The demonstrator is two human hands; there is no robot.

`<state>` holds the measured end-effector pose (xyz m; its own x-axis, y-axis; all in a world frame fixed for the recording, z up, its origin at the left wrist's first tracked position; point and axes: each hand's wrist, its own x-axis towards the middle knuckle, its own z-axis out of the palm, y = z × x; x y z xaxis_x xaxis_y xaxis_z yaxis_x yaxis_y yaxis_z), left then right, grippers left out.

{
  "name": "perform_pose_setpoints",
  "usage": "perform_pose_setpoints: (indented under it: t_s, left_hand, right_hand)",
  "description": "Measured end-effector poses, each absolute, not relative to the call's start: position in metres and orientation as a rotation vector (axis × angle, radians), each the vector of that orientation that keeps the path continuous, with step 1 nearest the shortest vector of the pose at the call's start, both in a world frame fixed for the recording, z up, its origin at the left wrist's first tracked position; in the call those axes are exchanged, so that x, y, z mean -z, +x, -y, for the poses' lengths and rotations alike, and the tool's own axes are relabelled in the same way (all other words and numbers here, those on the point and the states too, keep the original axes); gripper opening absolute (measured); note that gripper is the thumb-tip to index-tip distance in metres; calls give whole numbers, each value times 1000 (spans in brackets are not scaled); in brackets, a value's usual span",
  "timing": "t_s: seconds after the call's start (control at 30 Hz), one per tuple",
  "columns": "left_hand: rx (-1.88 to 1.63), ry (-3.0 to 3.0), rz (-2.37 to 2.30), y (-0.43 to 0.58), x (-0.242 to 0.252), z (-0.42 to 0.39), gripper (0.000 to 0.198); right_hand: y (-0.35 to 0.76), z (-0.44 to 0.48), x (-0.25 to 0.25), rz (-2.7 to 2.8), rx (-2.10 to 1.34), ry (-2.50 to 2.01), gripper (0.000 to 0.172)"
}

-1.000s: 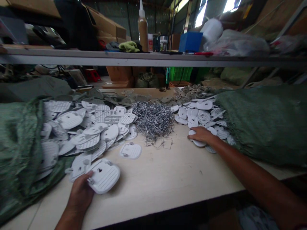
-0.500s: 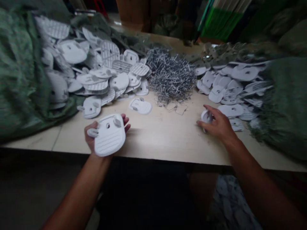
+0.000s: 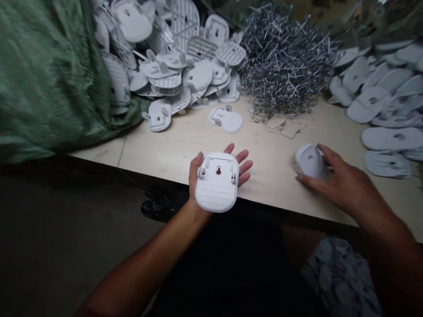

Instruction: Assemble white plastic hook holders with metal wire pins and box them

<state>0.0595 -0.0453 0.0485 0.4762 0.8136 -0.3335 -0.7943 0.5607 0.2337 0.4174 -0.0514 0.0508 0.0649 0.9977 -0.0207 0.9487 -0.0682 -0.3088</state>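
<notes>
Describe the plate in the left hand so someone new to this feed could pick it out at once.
Find the tangled heap of wire at top centre, then drop down to the table's front edge. The white plastic plate sits there on the open left hand, keyhole slot and two small clips facing up. No other plate rests on an open palm.

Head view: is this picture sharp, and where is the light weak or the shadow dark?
Head view: the white plate on the left hand looks sharp and bright, the wire pile is also sharp, and the floor at lower left falls into deep shadow.
</notes>
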Motion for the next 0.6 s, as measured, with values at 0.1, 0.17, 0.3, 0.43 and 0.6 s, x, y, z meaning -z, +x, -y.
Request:
perform_pose_setpoints:
  t_s: [0.1, 0.17, 0.3, 0.43, 0.6]
  left_hand:
    - [-788, 4, -341, 63, -49, 59, 86]
    - [-665, 3, -299, 64, -50, 65, 83]
    - [-559, 86, -271, 58, -48, 64, 73]
    - [-725, 241, -401, 53, -50, 52, 61]
    - [-1028, 437, -593, 58, -57, 37, 52]
  right_hand:
    - [411, 58, -58, 1995, -352, -2132, 99]
    - [404, 59, -60, 2004, -384, -2114, 100]
    - [390, 56, -58, 2048, -427, -2090, 111]
    - [383, 47, -57, 2013, -442, -2106, 112]
    - [360, 45, -73, 1613, -1153, -1728, 107]
